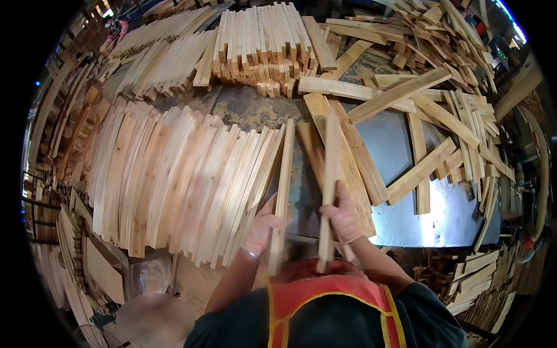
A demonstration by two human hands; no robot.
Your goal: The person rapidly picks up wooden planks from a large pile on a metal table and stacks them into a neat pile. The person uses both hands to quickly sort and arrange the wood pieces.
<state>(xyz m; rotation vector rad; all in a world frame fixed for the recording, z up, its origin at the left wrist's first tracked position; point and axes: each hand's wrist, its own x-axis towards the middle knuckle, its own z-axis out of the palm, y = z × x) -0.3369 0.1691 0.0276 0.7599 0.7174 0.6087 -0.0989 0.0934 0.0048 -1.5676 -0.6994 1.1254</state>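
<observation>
My left hand [260,227], in a thin pale glove, grips a narrow wooden strip [284,177] that points away from me. A second wooden strip [329,168] is in my gloved right hand [344,217], blurred slightly and nearly parallel to the first. Both strips have their near ends close to my red apron [331,284]. To the left of the first strip lies a broad row of similar wooden strips [174,180], side by side on the table. Flat wooden boards [362,156] lie beyond my right hand, at a slant.
A stack of wooden strips [261,40] stands at the table's far side, with more rows [168,64] left of it. Loose boards [429,168] lie crisscross on the metal tabletop [383,139] at right. A jumbled wood pile [418,35] fills the far right. Sawdust [252,113] covers the middle.
</observation>
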